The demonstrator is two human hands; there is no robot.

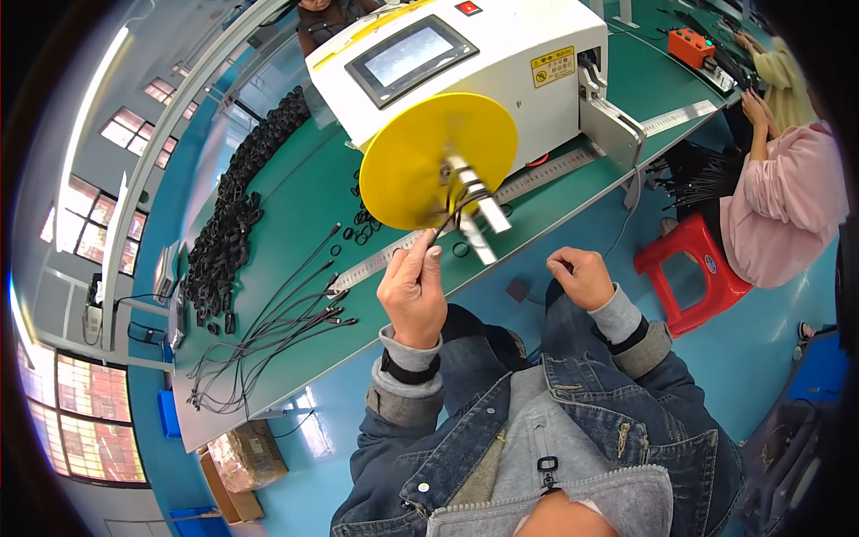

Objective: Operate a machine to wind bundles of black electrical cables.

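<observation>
My left hand is closed in a pinch on a black cable. That cable runs up to the metal prongs standing out from a yellow disc, where it is partly wound. Prongs and disc centre look smeared by motion. The disc sits on the front of a white winding machine with a small screen. My right hand hangs off the table's front edge above my knee, its fingers curled in with nothing visible in them. Loose black cables lie left of my left hand.
A long pile of coiled black cables covers the green table's left side. Steel rulers lie along its front, near small black rings. At right, a person in pink sits on a red stool. A cardboard box stands below left.
</observation>
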